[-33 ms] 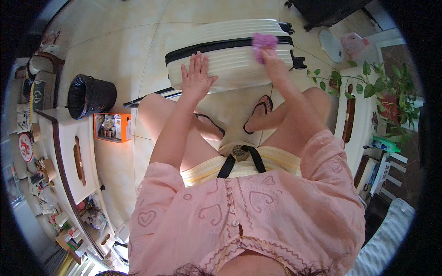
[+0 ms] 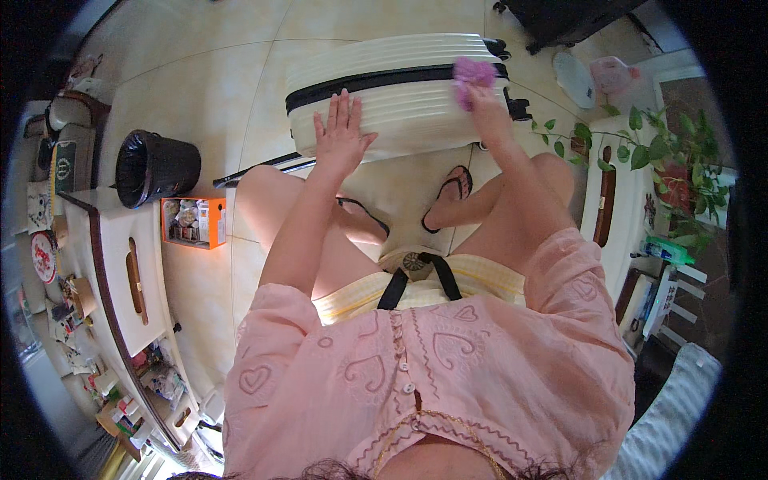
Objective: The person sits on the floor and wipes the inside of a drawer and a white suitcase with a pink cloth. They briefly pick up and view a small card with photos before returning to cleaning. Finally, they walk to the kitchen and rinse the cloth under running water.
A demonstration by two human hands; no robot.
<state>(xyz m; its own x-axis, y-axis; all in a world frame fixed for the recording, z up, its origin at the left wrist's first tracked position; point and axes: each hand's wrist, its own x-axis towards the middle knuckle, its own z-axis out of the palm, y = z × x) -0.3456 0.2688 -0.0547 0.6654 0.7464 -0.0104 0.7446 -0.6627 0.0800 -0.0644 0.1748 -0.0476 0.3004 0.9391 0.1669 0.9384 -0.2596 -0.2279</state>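
Note:
A cream hard-shell suitcase [image 2: 400, 88] with a black zipper band lies on its side on the tiled floor in front of my knees. My left hand [image 2: 342, 134] rests flat on its near face, fingers spread. My right hand [image 2: 484, 108] presses a purple cloth [image 2: 472, 76] against the suitcase near its right end, close to the black wheels [image 2: 518, 106]. The suitcase's pull handle [image 2: 260, 166] sticks out to the left along the floor.
A black bin [image 2: 154, 168] and an orange box of small items [image 2: 194, 222] stand at the left beside a white cabinet [image 2: 132, 272]. A leafy green plant [image 2: 664, 152] and another white cabinet [image 2: 612, 200] are at the right. Sandals [image 2: 452, 196] are on my feet.

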